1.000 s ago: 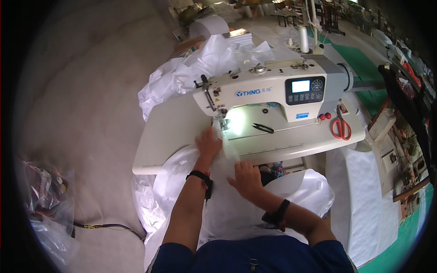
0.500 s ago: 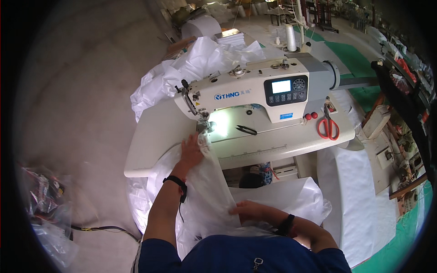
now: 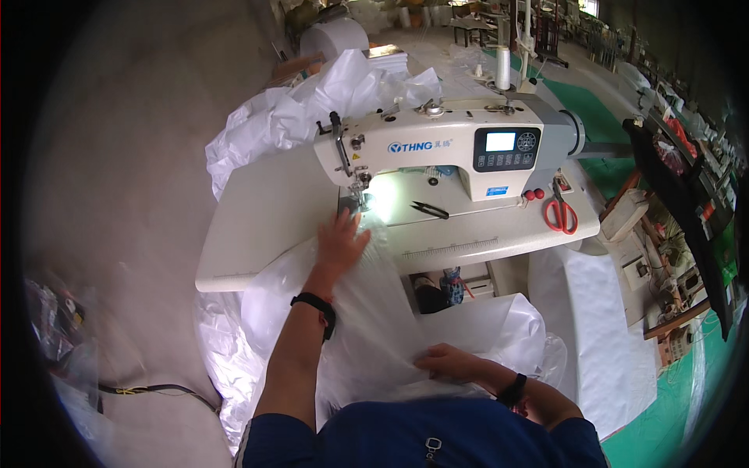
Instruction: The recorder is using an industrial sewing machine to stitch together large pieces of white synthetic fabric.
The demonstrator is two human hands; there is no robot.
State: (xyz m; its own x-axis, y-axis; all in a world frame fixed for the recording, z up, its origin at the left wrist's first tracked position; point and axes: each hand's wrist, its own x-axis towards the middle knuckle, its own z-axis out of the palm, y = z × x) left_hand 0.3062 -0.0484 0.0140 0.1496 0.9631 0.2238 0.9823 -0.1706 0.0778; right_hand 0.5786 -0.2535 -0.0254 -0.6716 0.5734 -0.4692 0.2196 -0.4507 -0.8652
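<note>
A white, translucent plastic sheet [image 3: 370, 312] runs from the needle area of the sewing machine [image 3: 421, 148] down over the table's front edge toward me. My left hand [image 3: 341, 246] lies on it with fingers spread, just short of the lit presser foot [image 3: 365, 201]. Lower and to the right, my right hand [image 3: 449, 363] is closed on the sheet near its right edge, thumb and fingers pinched together. Whether the needle is down in the sheet I cannot tell.
Black thread snips [image 3: 430, 210] and red-handled scissors [image 3: 560, 214] lie on the machine table [image 3: 257, 226]. Bunched white sheeting [image 3: 273, 125] is piled behind the machine. A thread cone [image 3: 503, 69] stands at the back. More white sheeting [image 3: 585, 327] hangs at the right.
My left hand's fingers are spread wider and sit a little to the right. My right hand has shifted right, still gripping the sheet. The whole view has tilted slightly.
</note>
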